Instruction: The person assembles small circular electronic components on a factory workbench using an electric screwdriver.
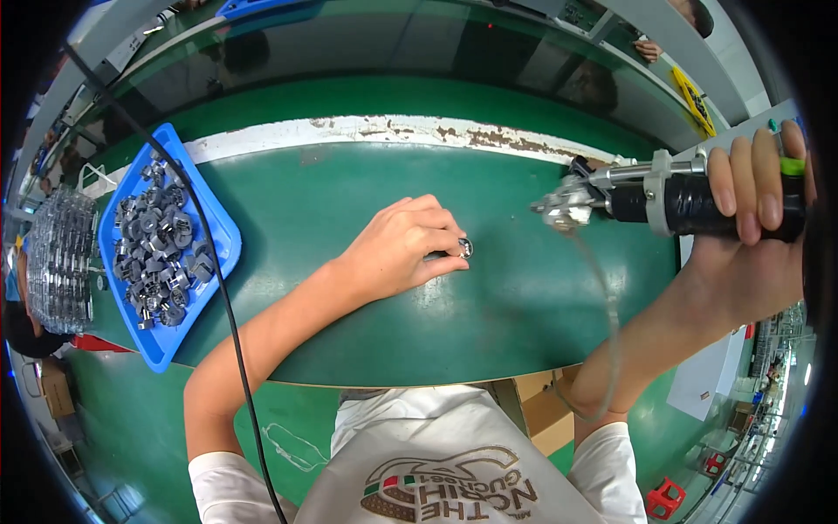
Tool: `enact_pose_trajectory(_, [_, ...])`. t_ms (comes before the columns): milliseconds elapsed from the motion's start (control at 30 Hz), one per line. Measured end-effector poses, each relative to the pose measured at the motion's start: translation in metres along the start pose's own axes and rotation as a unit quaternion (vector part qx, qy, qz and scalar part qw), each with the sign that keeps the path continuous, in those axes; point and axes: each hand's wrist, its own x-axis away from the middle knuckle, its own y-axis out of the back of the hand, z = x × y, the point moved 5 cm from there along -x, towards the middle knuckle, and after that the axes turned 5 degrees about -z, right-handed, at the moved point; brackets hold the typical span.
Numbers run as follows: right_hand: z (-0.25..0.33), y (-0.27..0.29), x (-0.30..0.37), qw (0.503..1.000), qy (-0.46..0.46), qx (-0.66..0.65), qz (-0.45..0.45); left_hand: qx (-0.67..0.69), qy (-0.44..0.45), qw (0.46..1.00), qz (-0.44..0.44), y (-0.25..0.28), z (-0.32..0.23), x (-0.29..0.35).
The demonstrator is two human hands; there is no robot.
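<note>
On the green tabletop, my left hand (410, 244) is closed round a small dark part (465, 249) with a shiny end. Most of that part is hidden by my fingers. At the right, my right hand (755, 196) is wrapped round the black body of a power screwdriver (690, 203), held sideways above the bench. Its metal nose (567, 206) points left toward my left hand, with a gap between the two. A clear thin tube (607, 288) hangs from the nose.
A blue tray (229, 236) with many small grey-black parts (157, 236) stands at the left, beside stacked clear plastic trays (61, 262). A black cable (223, 288) crosses the view there. A worn white strip (384, 129) runs along the back. Another person's hand (648, 50) shows far right.
</note>
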Motion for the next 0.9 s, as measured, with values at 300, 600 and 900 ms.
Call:
enact_pose_trajectory(300, [-0.017, 0.053, 0.015, 0.994, -0.045, 0.034, -0.09, -0.257, 0.104, 0.956, -0.092, 0.112, -0.024, 0.053])
enact_pose_trajectory(600, [-0.022, 0.039, 0.027, 0.987, -0.036, 0.084, -0.132, -0.404, 0.212, 0.865, -0.209, 0.228, -0.009, 0.123])
enact_pose_trajectory(900, [-0.024, 0.037, 0.027, 0.988, -0.045, 0.091, -0.119, -0.334, 0.339, 0.854, -0.212, 0.28, 0.199, 0.05])
